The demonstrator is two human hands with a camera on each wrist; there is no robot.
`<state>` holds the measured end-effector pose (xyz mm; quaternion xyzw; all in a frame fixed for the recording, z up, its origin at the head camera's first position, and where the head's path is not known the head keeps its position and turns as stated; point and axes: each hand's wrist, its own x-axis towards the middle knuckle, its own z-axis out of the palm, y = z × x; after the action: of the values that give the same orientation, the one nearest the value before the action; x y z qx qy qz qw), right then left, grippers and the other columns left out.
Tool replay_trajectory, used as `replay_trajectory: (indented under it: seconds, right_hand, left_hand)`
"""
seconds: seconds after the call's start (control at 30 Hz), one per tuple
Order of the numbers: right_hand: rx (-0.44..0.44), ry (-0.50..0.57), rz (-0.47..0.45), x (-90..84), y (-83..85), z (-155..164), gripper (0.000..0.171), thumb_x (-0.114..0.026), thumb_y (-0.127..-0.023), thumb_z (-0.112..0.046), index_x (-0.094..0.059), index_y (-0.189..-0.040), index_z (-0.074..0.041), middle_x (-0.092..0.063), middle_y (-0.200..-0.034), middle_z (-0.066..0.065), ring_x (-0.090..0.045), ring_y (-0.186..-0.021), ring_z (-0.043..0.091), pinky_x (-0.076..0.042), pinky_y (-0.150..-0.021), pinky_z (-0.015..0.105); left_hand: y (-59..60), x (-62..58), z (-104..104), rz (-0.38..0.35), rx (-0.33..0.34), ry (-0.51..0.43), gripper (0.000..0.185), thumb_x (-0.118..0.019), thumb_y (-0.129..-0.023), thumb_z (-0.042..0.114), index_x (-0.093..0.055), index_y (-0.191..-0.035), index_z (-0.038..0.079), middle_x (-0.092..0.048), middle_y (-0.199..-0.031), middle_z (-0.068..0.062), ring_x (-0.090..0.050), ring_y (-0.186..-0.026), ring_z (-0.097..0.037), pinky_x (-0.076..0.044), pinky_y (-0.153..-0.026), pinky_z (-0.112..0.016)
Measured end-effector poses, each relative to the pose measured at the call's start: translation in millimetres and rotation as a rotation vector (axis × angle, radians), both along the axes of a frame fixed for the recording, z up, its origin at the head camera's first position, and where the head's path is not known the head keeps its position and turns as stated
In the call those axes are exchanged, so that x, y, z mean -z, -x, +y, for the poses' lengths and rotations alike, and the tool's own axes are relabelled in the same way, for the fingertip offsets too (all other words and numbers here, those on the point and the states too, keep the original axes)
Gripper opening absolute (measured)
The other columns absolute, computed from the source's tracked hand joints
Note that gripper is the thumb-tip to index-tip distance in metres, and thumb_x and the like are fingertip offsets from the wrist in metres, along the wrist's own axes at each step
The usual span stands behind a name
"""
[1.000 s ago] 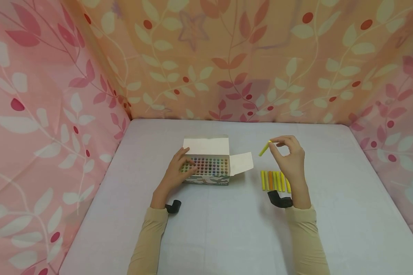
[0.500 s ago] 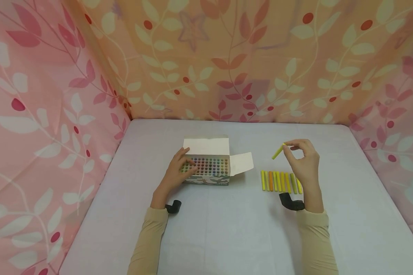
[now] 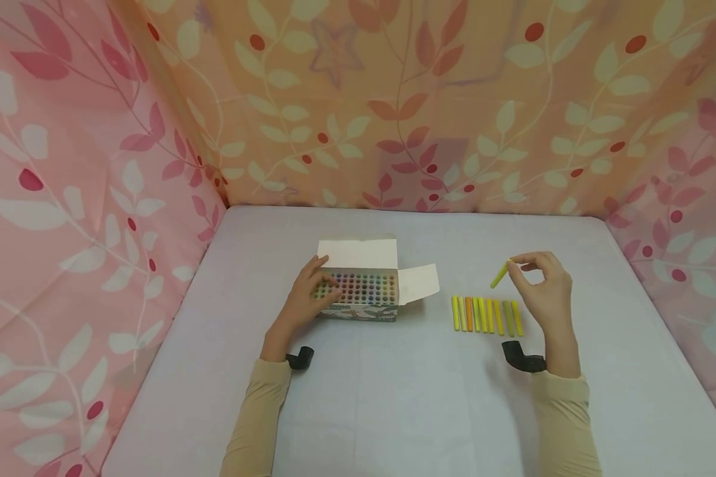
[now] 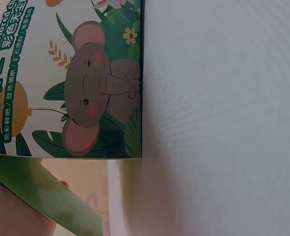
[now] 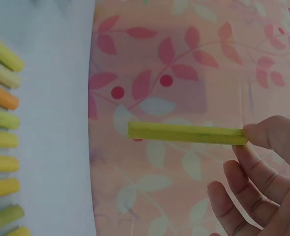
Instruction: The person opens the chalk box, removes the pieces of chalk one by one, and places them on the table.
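My right hand [image 3: 547, 291] pinches a yellow chalk stick [image 5: 189, 133] by one end between thumb and fingertips. It is raised above the table, slanting down to the left. Below it lies a side-by-side row of chalk sticks [image 3: 490, 316], mostly yellow, with one orange and one olive. My left hand [image 3: 303, 291] rests at the left end of an open chalk box [image 3: 364, 313], its fingers spread over the edge and the chalk tops [image 3: 366, 286]. The left wrist view shows the box's elephant print [image 4: 98, 93] and a green flap [image 4: 46, 196] beside the hand.
The box's white lid [image 3: 358, 254] stands raised at the back, and a side flap [image 3: 419, 282] sticks out to the right. A white cloth covers the table [image 3: 394, 411]. Leaf-patterned curtains [image 3: 406, 106] enclose the back and both sides.
My right hand has moved right and slightly toward me with the yellow chalk stick, uncovering the right end of the row. The left hand and box stay still.
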<state>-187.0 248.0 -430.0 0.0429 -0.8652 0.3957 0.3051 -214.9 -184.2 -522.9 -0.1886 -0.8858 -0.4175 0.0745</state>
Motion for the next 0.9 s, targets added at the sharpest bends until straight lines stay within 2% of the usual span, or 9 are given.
replay_trajectory:
  seconds: [0.13,0.37,0.47,0.6,0.7,0.9]
  right_hand:
    - [0.022,-0.035,-0.043,2.4,-3.7,8.3,0.011,-0.069,-0.081,-0.007,-0.068,-0.089,0.000,-0.062,-0.091,0.011,-0.053,-0.080,0.018,-0.032,-0.075,0.016]
    - [0.086,-0.086,-0.143,4.8,-11.3,23.5,0.015,-0.068,-0.083,-0.015,-0.069,-0.091,-0.003,-0.062,-0.094,0.009,-0.053,-0.083,0.017,-0.033,-0.072,0.021]
    - [0.109,-0.129,-0.201,6.7,-14.2,30.5,0.018,-0.066,-0.084,-0.019,-0.068,-0.092,-0.002,-0.062,-0.095,0.012,-0.055,-0.087,0.023,-0.034,-0.073,0.027]
    - [0.120,-0.178,-0.286,10.7,-16.8,40.4,0.025,-0.062,-0.087,-0.024,-0.067,-0.094,-0.001,-0.061,-0.098,0.016,-0.056,-0.091,0.032,-0.035,-0.078,0.042]
    - [0.129,-0.210,-0.332,14.4,-18.4,47.8,0.028,-0.060,-0.087,-0.027,-0.066,-0.096,-0.001,-0.060,-0.101,0.019,-0.056,-0.092,0.035,-0.032,-0.085,0.053]
    - [0.130,-0.263,-0.399,24.0,-22.8,61.5,0.029,-0.059,-0.088,-0.028,-0.065,-0.095,-0.001,-0.059,-0.103,0.023,-0.056,-0.092,0.039,-0.027,-0.085,0.060]
  left_hand:
    - [0.4,0.4,-0.2,-0.005,-0.005,0.006,0.025,-0.063,-0.085,0.046,-0.061,-0.093,0.022,-0.027,-0.151,0.004,-0.011,-0.143,-0.027,-0.018,-0.110,-0.057]
    - [-0.1,0.2,-0.2,-0.021,-0.008,0.005,0.026,-0.063,-0.085,0.046,-0.062,-0.094,0.021,-0.026,-0.151,0.006,-0.009,-0.143,-0.023,-0.018,-0.110,-0.057]
    - [0.5,0.8,0.0,-0.016,-0.004,0.007,0.026,-0.063,-0.085,0.046,-0.061,-0.094,0.022,-0.026,-0.151,0.004,-0.010,-0.143,-0.025,-0.018,-0.109,-0.058]
    - [1.3,1.6,0.1,-0.007,-0.001,0.004,0.026,-0.063,-0.085,0.046,-0.061,-0.094,0.021,-0.026,-0.151,0.004,-0.011,-0.143,-0.028,-0.018,-0.109,-0.059]
    - [1.2,2.2,-0.3,-0.004,0.000,0.006,0.027,-0.063,-0.085,0.046,-0.061,-0.094,0.021,-0.026,-0.151,0.004,-0.011,-0.143,-0.028,-0.018,-0.109,-0.059]
    - [0.4,1.3,-0.6,-0.012,0.001,0.005,0.026,-0.063,-0.085,0.046,-0.061,-0.094,0.021,-0.026,-0.151,0.005,-0.011,-0.143,-0.027,-0.018,-0.110,-0.057]
